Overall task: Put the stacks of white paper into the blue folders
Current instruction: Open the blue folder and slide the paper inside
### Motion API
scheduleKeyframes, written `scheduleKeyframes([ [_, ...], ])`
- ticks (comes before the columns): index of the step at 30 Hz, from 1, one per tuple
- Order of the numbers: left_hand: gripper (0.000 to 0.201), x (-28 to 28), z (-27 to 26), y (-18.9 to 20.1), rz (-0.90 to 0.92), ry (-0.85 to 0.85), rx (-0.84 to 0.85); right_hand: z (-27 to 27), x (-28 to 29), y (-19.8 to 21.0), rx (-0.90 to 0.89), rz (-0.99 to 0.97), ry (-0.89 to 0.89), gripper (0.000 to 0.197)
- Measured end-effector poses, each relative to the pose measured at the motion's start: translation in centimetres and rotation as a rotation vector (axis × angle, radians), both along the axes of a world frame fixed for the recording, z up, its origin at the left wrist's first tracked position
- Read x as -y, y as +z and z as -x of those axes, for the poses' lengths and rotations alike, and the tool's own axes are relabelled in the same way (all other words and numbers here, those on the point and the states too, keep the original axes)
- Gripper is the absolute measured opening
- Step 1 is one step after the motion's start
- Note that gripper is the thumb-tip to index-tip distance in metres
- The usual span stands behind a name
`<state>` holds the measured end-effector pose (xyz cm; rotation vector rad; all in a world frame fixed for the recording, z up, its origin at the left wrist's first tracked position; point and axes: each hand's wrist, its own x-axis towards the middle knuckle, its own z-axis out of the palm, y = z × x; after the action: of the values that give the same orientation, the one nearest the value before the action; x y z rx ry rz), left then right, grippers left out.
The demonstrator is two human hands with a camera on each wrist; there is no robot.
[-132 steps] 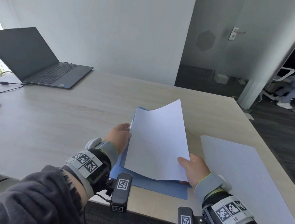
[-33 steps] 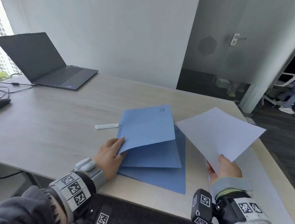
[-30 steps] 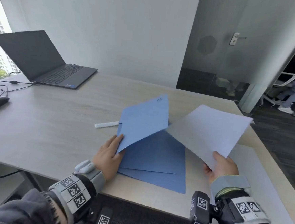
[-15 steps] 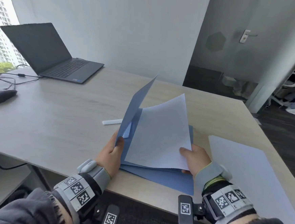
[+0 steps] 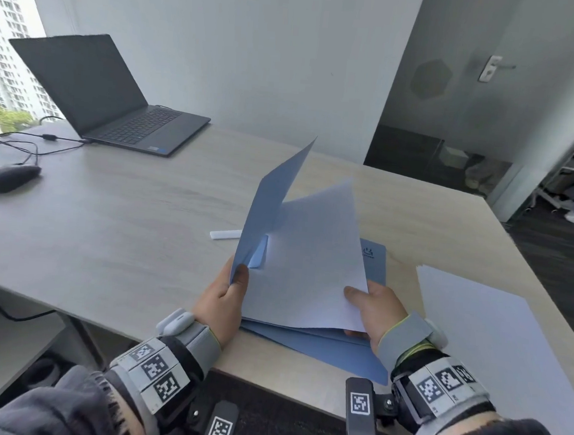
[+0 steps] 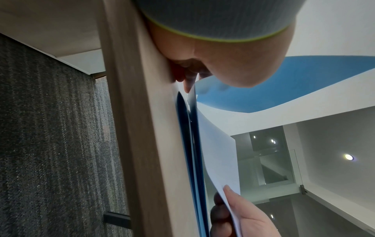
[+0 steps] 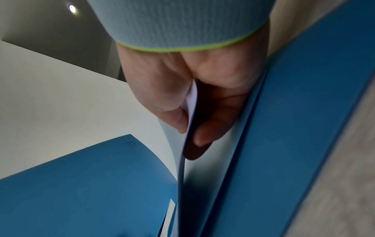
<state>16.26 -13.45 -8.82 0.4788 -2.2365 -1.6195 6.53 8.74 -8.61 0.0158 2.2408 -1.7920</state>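
A stack of blue folders (image 5: 323, 352) lies at the table's near edge. My left hand (image 5: 228, 295) grips the lower left corner of the top folder's cover (image 5: 272, 209) and holds it raised almost upright. My right hand (image 5: 371, 308) pinches the near right corner of a stack of white paper (image 5: 309, 263), thumb on top. The paper lies curved inside the opened folder. In the right wrist view the thumb and fingers (image 7: 180, 115) clamp the paper's edge (image 7: 181, 160) above the lower folders (image 7: 294, 128). The left wrist view shows the cover (image 6: 263, 83) bowed over the paper (image 6: 219, 152).
More white paper (image 5: 495, 340) lies flat on the table to the right. A small white strip (image 5: 224, 234) sits just left of the folders. An open laptop (image 5: 116, 101), a mouse (image 5: 7, 176) and cables occupy the far left. The table edge (image 6: 131, 128) is close to my wrists.
My right hand has carried the white paper from the right into the opened folder. My left hand has lifted the cover from a low tilt to nearly upright.
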Motion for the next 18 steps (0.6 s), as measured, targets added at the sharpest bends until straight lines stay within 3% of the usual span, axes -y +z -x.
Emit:
scheduleKeyframes([
  [14,0.037,0.03,0.29,-0.73,-0.03,0.023,0.018,0.64,-0.16,-0.41,0.013,-0.058,-0.007,0.01],
  [18,0.029,-0.1,0.06,-0.35,0.04,-0.008,0.045,0.83,-0.33,-0.55,0.032,-0.08,0.0,0.008],
])
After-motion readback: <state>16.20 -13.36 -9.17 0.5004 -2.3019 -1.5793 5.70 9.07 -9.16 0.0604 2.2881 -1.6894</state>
